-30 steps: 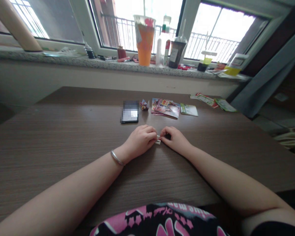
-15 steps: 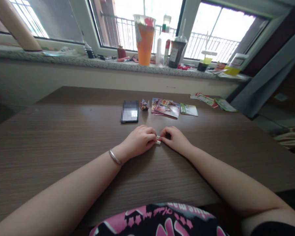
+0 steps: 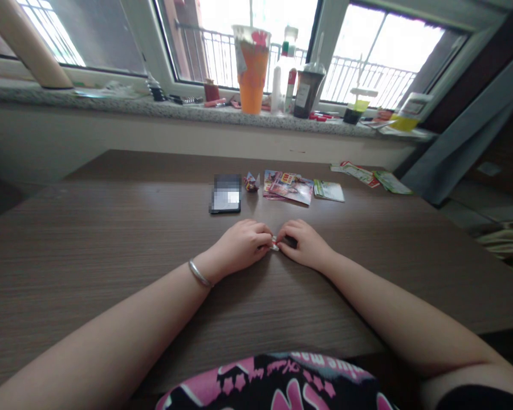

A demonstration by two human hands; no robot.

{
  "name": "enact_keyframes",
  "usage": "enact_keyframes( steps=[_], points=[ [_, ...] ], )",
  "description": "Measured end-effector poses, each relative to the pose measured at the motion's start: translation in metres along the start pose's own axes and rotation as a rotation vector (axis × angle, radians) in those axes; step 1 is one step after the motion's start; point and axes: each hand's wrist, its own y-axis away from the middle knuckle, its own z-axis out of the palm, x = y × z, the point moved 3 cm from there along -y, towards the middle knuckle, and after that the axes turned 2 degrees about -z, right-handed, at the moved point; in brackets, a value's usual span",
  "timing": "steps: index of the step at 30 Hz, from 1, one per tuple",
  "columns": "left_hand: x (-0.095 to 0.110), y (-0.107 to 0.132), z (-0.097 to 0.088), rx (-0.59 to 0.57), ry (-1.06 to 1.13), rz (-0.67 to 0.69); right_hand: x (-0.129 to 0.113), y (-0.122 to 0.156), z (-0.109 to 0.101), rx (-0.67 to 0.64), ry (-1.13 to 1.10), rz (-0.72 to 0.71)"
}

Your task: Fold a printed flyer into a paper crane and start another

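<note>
Small pale-and-red paper piece (image 3: 275,244), one, at the brown worktop (image 3: 111,250) between near and far edges; pinched at its left by the left hand (image 3: 247,241), at its right by the right hand (image 3: 305,244). Toward the far edge: dark-framed device (image 3: 226,196), folded paper figure (image 3: 251,183), picture leaflets (image 3: 289,188).

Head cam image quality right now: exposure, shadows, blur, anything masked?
Head view: windows blown out behind the sill; head view: soft shadows on the table near the left hand and right hand; head view: dark-cased device pixelated; head view: small piece between the fingers too small and soft to make out.
</note>
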Motion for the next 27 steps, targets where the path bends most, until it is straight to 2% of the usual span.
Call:
enact_keyframes(
  steps=[8,19,27],
  points=[
    [0.001,-0.002,-0.002,-0.024,0.026,-0.033,-0.009,0.002,-0.006,-0.071,0.089,-0.05],
    [-0.002,0.0,-0.001,-0.029,0.047,-0.063,-0.012,0.003,-0.008,-0.043,0.197,-0.023],
    [-0.003,0.001,-0.001,0.073,0.16,-0.19,-0.013,0.004,-0.012,0.015,0.189,-0.01]
  ],
)
